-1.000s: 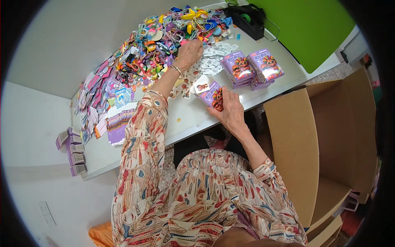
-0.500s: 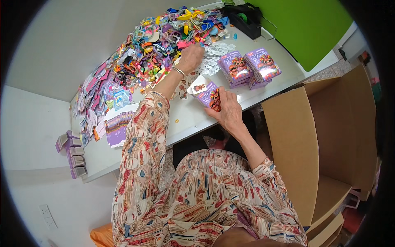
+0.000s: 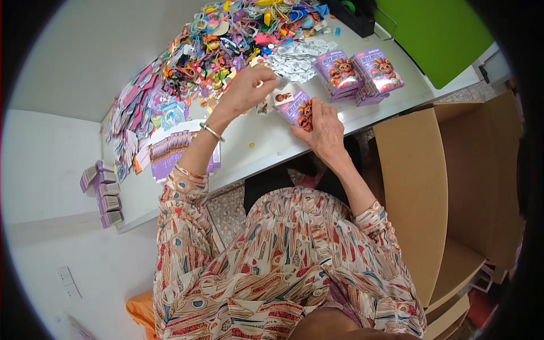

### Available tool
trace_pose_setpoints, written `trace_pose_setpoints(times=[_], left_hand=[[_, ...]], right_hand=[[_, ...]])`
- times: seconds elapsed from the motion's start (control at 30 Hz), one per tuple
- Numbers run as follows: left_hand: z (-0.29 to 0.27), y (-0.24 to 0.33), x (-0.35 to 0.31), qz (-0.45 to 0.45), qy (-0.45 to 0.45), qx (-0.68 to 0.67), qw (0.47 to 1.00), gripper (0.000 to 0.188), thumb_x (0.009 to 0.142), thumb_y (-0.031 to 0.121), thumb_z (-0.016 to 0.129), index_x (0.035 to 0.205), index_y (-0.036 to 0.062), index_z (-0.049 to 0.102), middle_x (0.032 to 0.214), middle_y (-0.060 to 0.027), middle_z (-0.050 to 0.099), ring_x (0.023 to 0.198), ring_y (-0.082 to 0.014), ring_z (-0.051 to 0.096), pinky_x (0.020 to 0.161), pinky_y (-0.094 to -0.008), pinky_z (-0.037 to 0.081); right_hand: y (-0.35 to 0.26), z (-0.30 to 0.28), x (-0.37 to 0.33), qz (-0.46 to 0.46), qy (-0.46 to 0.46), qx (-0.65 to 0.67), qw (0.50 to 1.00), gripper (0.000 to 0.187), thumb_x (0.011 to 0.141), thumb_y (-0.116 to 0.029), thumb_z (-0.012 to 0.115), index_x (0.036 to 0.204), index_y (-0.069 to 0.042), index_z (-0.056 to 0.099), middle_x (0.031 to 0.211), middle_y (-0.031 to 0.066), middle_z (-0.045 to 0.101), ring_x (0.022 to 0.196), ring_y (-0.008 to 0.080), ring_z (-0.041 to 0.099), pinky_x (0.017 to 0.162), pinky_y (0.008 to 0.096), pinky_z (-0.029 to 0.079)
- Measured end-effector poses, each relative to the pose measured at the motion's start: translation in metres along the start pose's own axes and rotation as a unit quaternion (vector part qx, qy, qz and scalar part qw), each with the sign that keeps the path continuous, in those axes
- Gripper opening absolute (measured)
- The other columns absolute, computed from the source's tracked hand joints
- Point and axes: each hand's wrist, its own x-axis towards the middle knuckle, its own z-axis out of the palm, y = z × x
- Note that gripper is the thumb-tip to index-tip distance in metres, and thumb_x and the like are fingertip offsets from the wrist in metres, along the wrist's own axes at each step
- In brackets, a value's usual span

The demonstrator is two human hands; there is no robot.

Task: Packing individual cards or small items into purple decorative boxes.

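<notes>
My right hand (image 3: pixel 326 133) grips a small purple printed box (image 3: pixel 296 110), whose white flap stands raised at the top. My left hand (image 3: pixel 247 90), a bangle on its wrist, is closed in a pinch just left of the box's upper end. Between its fingertips is a small silvery-white packet (image 3: pixel 281 83), close to the flap. A heap of similar silvery-white packets (image 3: pixel 297 59) lies just beyond. To the right of the held box, purple boxes of the same kind (image 3: pixel 341 73) stand in two stacks.
A heap of colourful small trinkets and bands (image 3: pixel 226 48) covers the table's back. Flat printed pieces (image 3: pixel 136 105) pile up at left, near a row of purple packs (image 3: pixel 173 148). A black tape dispenser (image 3: pixel 354 20) stands behind. An open cardboard carton (image 3: pixel 411 198) sits at right, below the table edge.
My left hand has drawn back from the packets toward the box, now pinching a silvery-white packet. My right hand still holds the box. The whole view has shifted slightly.
</notes>
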Motion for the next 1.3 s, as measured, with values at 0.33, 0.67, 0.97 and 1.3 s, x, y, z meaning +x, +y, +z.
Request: trace_pose_setpoints(times=[0.33, 0.67, 0.97, 1.3], left_hand=[[0.039, 0.002, -0.031, 0.058, 0.166, 0.072, 0.982, 0.015, 0.082, 0.017, 0.065, 0.092, 0.0071, 0.071, 0.098, -0.0106, 0.063, 0.096, -0.0271, 0.058, 0.084, -0.0380, 0.046], [0.049, -0.026, -0.026, -0.007, 0.041, 0.037, 0.998, 0.026, 0.089, 0.028, 0.060, 0.090, 0.0032, 0.070, 0.110, -0.0126, 0.058, 0.102, -0.0250, 0.055, 0.089, -0.0350, 0.043], [0.045, -0.002, -0.021, -0.132, -0.023, -0.246, 0.960, 0.045, 0.093, 0.041, 0.057, 0.077, -0.0004, 0.065, 0.089, -0.0092, 0.055, 0.083, -0.0166, 0.049, 0.070, -0.0346, 0.040], [-0.012, -0.017, -0.061, -0.022, 0.099, -0.163, 0.981, 0.032, 0.091, 0.029, 0.053, 0.103, 0.0055, 0.072, 0.098, -0.0159, 0.068, 0.103, -0.0257, 0.060, 0.088, -0.0364, 0.046]], right_hand=[[-0.003, 0.001, -0.001, -0.004, 0.000, 0.007, 1.000, 0.076, 0.068, -0.036, 0.079, 0.122, 0.004, 0.043, 0.099, 0.0210, 0.058, 0.095, 0.0371, 0.055, 0.077, 0.0452, 0.049], [-0.003, 0.003, 0.000, -0.021, -0.005, -0.006, 1.000, 0.071, 0.069, -0.036, 0.078, 0.119, 0.002, 0.045, 0.096, 0.0208, 0.058, 0.093, 0.0385, 0.056, 0.075, 0.0462, 0.048], [-0.011, -0.008, -0.002, 0.023, -0.023, 0.047, 0.998, 0.064, 0.072, -0.032, 0.078, 0.118, 0.004, 0.050, 0.096, 0.0203, 0.059, 0.091, 0.0374, 0.057, 0.078, 0.0437, 0.046], [-0.023, 0.010, 0.003, -0.014, 0.018, 0.078, 0.997, 0.067, 0.073, -0.034, 0.078, 0.119, 0.005, 0.048, 0.092, 0.0184, 0.059, 0.084, 0.0320, 0.058, 0.074, 0.0406, 0.047]])
